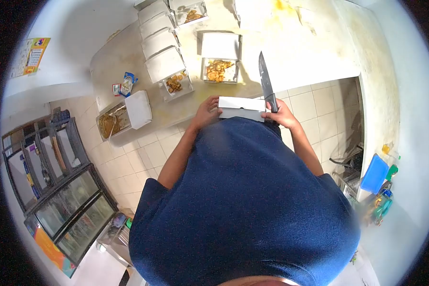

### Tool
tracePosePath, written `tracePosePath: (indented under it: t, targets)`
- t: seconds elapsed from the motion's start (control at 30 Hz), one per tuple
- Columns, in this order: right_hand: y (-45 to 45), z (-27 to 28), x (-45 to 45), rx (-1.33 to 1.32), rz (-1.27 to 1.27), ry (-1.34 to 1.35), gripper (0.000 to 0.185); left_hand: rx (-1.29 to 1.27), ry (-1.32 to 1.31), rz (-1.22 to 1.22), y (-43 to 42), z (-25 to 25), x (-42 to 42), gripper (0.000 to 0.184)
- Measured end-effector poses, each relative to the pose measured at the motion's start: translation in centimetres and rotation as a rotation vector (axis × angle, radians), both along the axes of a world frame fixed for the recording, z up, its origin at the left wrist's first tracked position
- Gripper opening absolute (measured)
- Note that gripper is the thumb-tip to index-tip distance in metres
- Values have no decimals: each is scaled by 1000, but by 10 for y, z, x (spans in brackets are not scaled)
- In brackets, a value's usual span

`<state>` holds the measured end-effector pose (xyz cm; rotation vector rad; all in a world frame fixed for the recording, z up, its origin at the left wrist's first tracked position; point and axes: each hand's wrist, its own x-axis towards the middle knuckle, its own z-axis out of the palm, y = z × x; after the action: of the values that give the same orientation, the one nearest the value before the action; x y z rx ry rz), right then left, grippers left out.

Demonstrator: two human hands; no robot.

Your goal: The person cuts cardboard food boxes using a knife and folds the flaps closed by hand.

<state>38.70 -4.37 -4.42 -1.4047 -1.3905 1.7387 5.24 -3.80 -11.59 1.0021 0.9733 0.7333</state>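
Note:
A white box (241, 103) is held close to my body, between both hands. My left hand (207, 112) grips its left end. My right hand (282, 114) is closed around the dark handle of a knife (265, 78) and also touches the box's right end. The knife's blade points away from me, over the counter's front edge. Just beyond the held box, an open white box (221, 46) with browned food pieces (219, 70) rests on the counter. Left of it stands another open box with food (175, 83).
More open white boxes (158, 44) line the counter (252, 28) toward the back left. At the counter's left end are a brown-filled tray (113, 122) with a white lid and small packets (127, 84). A glass-doored cabinet (76, 209) stands left, a blue item (375, 174) right.

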Motion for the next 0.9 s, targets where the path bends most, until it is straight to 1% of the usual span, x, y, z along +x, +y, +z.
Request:
tracePosePath:
  t: [0.1,0.2,0.3,0.4,0.5,0.53,0.57,0.63,0.67,0.77,0.8,0.9]
  targets:
    - [0,10,-4,86,30,-12,39,-32,-36,13,2,-15,0,70]
    - [-4,10,-6,77,-3,13,40,111,-6,-80,3,-12,-9,67]
    - [-7,-12,-10,-31,-165,75,41,137,83,-138,10,-4,-6,67]
    - [-3,-28,-18,-41,-277,200,39,102,100,-27,19,18,10,67]
    - [14,15,-45,106,-496,332,34,233,99,70,30,20,15,71]
    - [22,19,-47,154,-538,314,33,223,44,107,33,34,18,69]
    - [30,24,-49,201,-580,294,32,289,22,139,37,46,22,68]
    - [44,28,-58,210,-752,431,32,418,-26,211,45,68,34,67]
    - [51,30,-62,197,-761,506,30,470,-106,231,50,79,42,68]
    - [75,34,-69,155,-784,726,23,645,-144,254,64,98,53,70]
    - [85,34,-73,244,-756,728,19,621,-172,159,69,103,48,68]
    - [98,42,-82,320,-688,937,16,642,-93,58,73,110,51,66]
